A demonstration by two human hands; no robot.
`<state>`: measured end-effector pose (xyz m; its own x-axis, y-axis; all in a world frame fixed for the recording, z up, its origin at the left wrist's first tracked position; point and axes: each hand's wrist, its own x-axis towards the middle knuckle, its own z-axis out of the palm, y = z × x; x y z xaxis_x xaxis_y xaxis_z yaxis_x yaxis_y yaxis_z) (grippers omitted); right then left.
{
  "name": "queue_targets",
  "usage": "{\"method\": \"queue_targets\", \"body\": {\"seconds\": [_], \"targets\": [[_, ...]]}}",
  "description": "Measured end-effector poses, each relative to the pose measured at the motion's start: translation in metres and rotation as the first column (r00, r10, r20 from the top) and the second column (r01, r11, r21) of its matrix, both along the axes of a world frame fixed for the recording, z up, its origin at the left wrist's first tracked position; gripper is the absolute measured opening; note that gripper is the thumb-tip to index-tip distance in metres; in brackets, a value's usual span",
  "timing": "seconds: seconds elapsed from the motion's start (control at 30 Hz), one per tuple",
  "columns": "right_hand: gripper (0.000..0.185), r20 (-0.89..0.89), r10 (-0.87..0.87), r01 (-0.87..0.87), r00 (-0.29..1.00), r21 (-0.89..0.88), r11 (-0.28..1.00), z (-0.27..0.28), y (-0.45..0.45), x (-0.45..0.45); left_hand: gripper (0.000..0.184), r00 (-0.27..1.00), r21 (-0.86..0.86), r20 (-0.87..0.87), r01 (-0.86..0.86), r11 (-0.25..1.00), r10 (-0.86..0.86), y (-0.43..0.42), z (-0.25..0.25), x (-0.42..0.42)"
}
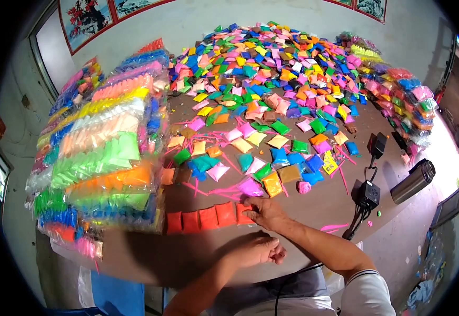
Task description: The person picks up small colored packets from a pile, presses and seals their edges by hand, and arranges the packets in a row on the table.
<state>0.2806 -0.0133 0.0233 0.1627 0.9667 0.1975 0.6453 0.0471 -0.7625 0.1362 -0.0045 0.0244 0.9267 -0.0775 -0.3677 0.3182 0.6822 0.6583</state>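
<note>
A strip of joined red packets (208,216) lies flat near the front edge of the brown table. My right hand (265,213) is at the strip's right end, thumb and fingers closed on the last red packet. Below it and slightly left, my left hand (258,252) hovers by the table edge with its fingers curled in; whether it holds anything is hidden. Just beyond the strip lie a purple packet (250,186), an orange packet (272,184) and a pink packet (303,187).
A large heap of coloured packets (271,63) covers the back of the table (313,226). Bagged packet strips (103,147) are stacked at the left, more (406,100) at the right. A black adapter (368,195) with cables and a steel flask (413,181) stand at the right.
</note>
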Motion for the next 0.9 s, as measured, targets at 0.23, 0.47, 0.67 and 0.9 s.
{"method": "queue_targets", "body": {"seconds": [0.23, 0.47, 0.67, 0.9], "targets": [[0.013, -0.424, 0.010, -0.038, 0.906, -0.058, 0.998, -0.009, 0.008, 0.010, 0.037, 0.966, 0.017, 0.055, 0.251, 0.968, -0.251, 0.010, 0.004, 0.012], [0.016, -0.347, -0.110, 0.139, 0.931, 0.059, 0.989, 0.020, 0.023, 0.013, 0.049, 0.901, 0.125, 0.187, 0.373, 0.919, -0.391, 0.014, -0.009, 0.018], [0.021, -0.069, -0.208, 0.214, 0.976, 0.101, 0.971, 0.061, 0.126, 0.087, 0.052, 0.871, 0.584, 0.239, 0.224, 0.780, -0.429, 0.015, -0.032, 0.012], [0.053, 0.120, -0.258, 0.234, 0.959, 0.179, 0.956, 0.054, 0.280, 0.160, 0.050, 0.860, 0.518, 0.284, 0.235, 0.823, -0.424, 0.009, -0.036, 0.024]]}}
